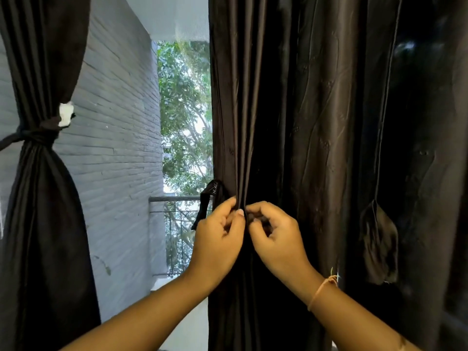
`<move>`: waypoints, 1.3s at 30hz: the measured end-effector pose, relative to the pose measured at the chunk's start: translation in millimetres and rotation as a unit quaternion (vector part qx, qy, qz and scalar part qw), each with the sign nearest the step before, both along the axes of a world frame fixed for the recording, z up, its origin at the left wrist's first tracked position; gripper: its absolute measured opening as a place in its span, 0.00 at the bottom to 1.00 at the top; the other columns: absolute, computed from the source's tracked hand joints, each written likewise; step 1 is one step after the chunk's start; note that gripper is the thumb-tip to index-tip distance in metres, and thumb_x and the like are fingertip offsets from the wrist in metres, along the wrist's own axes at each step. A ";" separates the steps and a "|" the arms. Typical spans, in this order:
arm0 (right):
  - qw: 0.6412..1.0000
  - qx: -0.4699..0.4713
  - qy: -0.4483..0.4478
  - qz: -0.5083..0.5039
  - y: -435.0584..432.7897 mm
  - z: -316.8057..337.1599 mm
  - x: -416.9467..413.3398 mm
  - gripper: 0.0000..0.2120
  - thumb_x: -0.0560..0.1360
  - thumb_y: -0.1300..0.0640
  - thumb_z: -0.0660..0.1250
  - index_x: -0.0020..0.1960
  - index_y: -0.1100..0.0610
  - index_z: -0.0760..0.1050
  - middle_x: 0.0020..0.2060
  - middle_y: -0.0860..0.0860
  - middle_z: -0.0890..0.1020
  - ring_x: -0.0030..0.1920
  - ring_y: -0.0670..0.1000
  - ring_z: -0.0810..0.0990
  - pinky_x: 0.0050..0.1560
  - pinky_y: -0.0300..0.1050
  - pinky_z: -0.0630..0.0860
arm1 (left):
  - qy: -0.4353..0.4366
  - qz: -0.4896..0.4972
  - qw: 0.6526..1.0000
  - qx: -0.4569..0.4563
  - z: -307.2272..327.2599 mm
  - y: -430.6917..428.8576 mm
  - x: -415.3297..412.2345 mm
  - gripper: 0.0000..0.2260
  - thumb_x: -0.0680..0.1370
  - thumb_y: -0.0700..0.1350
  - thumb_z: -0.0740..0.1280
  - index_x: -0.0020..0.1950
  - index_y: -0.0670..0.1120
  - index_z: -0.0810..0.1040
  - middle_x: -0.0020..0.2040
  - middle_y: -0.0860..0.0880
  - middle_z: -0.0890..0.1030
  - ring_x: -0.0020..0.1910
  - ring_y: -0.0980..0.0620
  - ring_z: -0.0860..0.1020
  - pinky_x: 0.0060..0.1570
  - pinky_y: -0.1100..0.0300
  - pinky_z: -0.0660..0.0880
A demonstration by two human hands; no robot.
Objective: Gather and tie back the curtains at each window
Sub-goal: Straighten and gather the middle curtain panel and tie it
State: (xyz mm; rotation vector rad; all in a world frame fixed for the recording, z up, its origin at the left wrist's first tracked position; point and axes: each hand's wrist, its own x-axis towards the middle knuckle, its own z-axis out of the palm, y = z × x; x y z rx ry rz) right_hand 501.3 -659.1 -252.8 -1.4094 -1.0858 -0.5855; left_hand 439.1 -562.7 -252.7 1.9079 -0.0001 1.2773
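left hand (219, 235): pinching curtain (291, 122) fold, 6 o'clock | right hand (274, 235): fingers curled, pinching same fold | tie (206, 202): dangling at 9 o'clock of hands

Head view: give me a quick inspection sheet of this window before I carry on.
Surface: nothing seen; work is at a window with an insect screen.
Job's things: left curtain already gathered and tied with a dark band; right curtain hangs loose; dark tie strap dangles at its left edge.
Clutter: white scrap by the left knot; small fabric pouch hanging on the right curtain.
Grips: left hand and right hand both pinch folds of the right curtain.
Cables: nothing seen.
Surroundings: grey brick wall, balcony railing, trees outside.
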 end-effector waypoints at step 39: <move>0.917 -0.095 -0.053 -0.383 -68.6 189.0 -17.9 0.17 0.74 0.53 0.64 0.32 0.54 0.61 0.37 0.55 0.75 0.46 0.62 0.77 0.38 0.48 0.69 | -0.051 0.147 0.956 0.247 138.0 -27.8 5.8 0.17 0.78 0.40 0.61 0.67 0.46 0.72 0.64 0.43 0.69 0.55 0.38 0.75 0.53 0.52 0.71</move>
